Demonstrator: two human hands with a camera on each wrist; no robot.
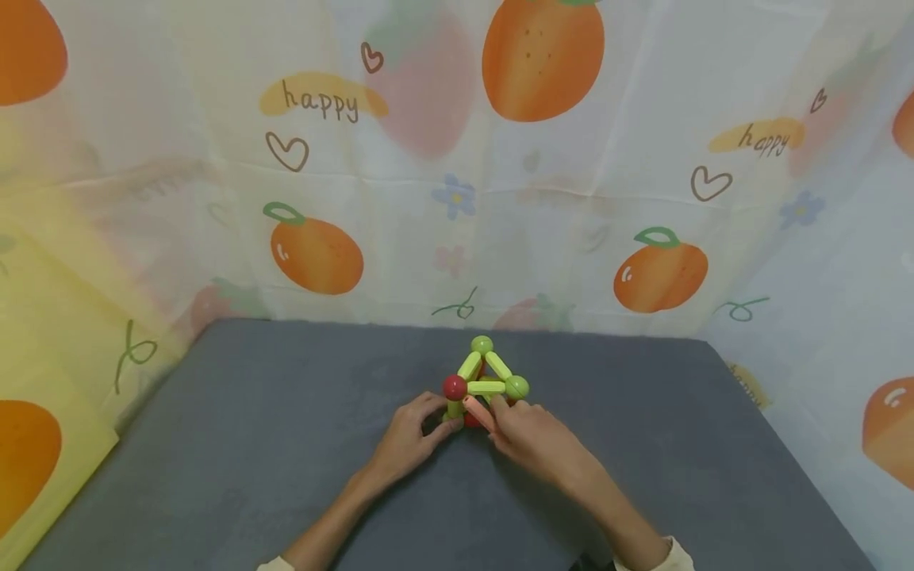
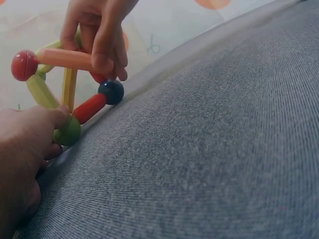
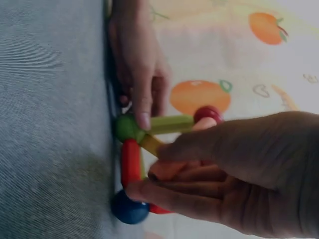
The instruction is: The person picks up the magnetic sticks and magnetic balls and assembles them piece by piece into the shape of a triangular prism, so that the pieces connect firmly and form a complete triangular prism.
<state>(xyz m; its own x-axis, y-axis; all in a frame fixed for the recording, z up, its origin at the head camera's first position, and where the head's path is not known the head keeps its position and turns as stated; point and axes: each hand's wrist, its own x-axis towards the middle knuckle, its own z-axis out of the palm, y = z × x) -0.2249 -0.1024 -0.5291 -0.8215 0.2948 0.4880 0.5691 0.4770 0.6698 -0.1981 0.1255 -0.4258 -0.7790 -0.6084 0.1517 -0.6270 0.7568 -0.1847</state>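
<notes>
A frame of magnetic rods and balls (image 1: 485, 388) stands on the grey tabletop, with light-green rods forming a triangle at its top. My left hand (image 1: 408, 434) grips the green ball (image 2: 68, 133) at a lower corner, thumb near the foot of an upright light-green rod (image 2: 42, 92). Between the thumb and fingers of my right hand (image 1: 541, 442) is a salmon-orange magnetic rod (image 2: 65, 58). Its far end meets the red ball (image 2: 24, 65) atop that upright. A red rod (image 3: 130, 162) links the green ball to a dark blue ball (image 3: 128, 206) below my right fingers.
The grey cloth-covered table (image 1: 286, 381) spreads around the frame on all sides. Behind it hangs a fruit-printed curtain (image 1: 400, 238), which also runs along both sides. A small black object (image 1: 587, 563) shows at the bottom edge by the right sleeve.
</notes>
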